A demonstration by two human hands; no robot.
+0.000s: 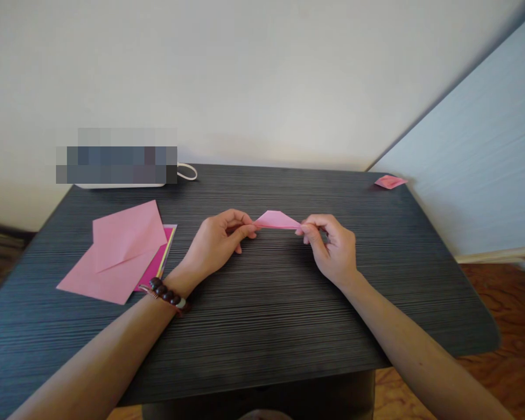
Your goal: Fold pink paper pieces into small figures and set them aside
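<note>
Nearest to the lens on my head feed, two bare forearms reach in, the left forearm (100, 350) from between seven and eight o'clock and the right forearm (420, 344) from between four and five. I see a bracelet of dark round beads (166, 293) around the left wrist. Close to the middle of my view, a folded strip of pink paper with a sloping, flat-topped peak (277, 220) runs between the hands: the left hand (221, 239) pinches its nine o'clock end between thumb and fingers, and the right hand (332, 245) grips its three o'clock end likewise. I cannot tell whether it touches the dark, wood-grained tabletop (262, 326) beneath. Between eight and nine o'clock from that strip, I have two flat pink paper sheets (129, 233) overlapping, partly covering a magenta sheet with a yellow-striped edge (151, 271). Between nine and ten sits a pixelated object with a pale base (118, 166), a white loop (187, 171) just beside it. Between two and three, a small folded pink paper piece (391, 182) rests near the table's far corner; a plain pale wall (262, 76) stands at twelve.
</note>
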